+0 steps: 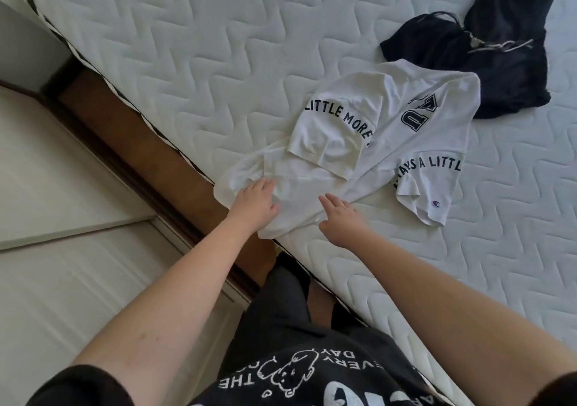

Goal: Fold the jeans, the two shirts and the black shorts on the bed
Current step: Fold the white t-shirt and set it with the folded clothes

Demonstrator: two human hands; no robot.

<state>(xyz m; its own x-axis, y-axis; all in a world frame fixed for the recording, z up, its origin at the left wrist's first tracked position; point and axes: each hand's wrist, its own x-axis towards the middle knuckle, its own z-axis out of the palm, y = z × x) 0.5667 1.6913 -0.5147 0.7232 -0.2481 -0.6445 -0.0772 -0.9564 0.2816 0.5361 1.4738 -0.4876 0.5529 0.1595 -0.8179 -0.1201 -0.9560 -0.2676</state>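
**White lettered shirt half-folded at the bed's near edge**

A white T-shirt (368,158) lies on the bed (193,62), its lower hem reaching the mattress edge just in front of the person. One sleeve is turned in over the body of the shirt; the other sleeve lies spread toward 3 o'clock. The cloth is creased near the hem.

Dark block letters run in an arc. On the folded-in sleeve panel they read "LITTLE MORE". On the spread side they read "…YS A LITTL", the start of it lost in a fold. Near the collar end sit large outlined letters, upside down to the viewer, too folded to read in full. A small round logo patch (435,203) shows on the spread sleeve near its cuff.

The left hand (254,204) rests flat on the hem corner at 9 o'clock of the shirt, fingers spread, grip released. The right hand (342,218) lies on the hem just beside it toward 3 o'clock, fingers extended, grip also released; neither pinches cloth that can be seen.

The black shorts (487,62) lie crumpled at 1 o'clock of the shirt, touching its collar end, with a pale drawstring (493,46) across the waistband.

The person's own dark shirt (312,374) carries white print, upside down: "EVERY DAY" and "THE", around a cartoon animal.
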